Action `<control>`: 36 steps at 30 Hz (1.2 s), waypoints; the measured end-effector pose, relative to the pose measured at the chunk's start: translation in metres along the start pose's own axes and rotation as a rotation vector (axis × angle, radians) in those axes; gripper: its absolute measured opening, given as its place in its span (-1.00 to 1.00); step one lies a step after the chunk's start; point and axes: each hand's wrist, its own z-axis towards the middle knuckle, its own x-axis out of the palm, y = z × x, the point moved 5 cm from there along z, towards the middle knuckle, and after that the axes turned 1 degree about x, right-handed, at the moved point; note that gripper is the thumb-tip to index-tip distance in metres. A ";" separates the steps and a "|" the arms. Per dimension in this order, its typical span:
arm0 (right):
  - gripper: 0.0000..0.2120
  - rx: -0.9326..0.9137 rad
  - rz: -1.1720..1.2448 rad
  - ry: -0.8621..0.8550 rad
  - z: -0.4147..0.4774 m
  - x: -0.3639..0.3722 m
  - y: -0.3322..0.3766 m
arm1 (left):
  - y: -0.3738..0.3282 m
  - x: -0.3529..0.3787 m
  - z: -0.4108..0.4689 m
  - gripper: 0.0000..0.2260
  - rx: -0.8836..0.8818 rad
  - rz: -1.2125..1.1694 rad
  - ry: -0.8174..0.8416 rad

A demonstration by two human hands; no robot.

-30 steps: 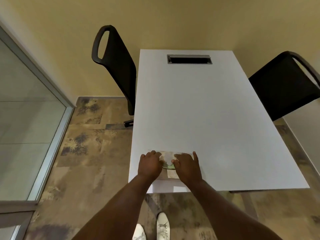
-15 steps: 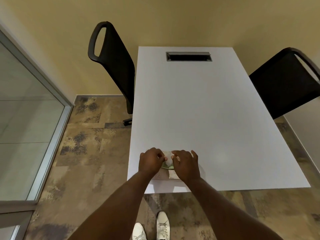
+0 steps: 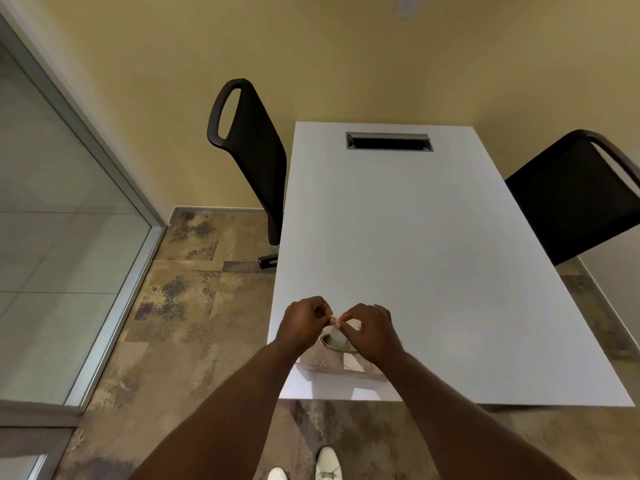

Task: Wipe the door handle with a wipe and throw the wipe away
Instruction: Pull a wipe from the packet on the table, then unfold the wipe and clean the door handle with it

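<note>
A soft pack of wipes [image 3: 325,363] with a green-rimmed opening lies near the front left corner of the white table [image 3: 433,254]. A white wipe [image 3: 341,336] sticks up out of that opening. My left hand [image 3: 304,323] and my right hand [image 3: 370,332] hover just above the pack, and both pinch the top of the wipe between thumb and fingers. The door handle is not in view.
A black chair [image 3: 249,150] stands at the table's left side and another black chair [image 3: 578,199] at its right. A glass partition with a metal frame [image 3: 114,174] runs along the left. A cable slot [image 3: 388,142] sits at the table's far end.
Both hands have lifted off the pack and drawn the wipe up out of the opening. The camera has tilted up a little, so more of the wall shows.
</note>
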 end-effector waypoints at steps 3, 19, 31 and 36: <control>-0.90 -0.021 0.057 -0.010 0.004 -0.009 0.013 | -0.007 -0.012 -0.003 -0.91 0.029 -0.008 -0.039; -0.86 -0.176 0.210 0.102 0.050 -0.016 0.126 | -0.027 -0.134 -0.041 -0.84 0.076 -0.076 -0.405; -0.78 -0.274 0.647 0.309 0.066 0.024 0.316 | 0.023 -0.258 -0.143 -0.70 -0.008 -0.404 -0.664; -0.74 -0.311 0.817 0.379 0.048 0.056 0.409 | 0.057 -0.330 -0.201 -0.77 -0.046 -0.553 -0.853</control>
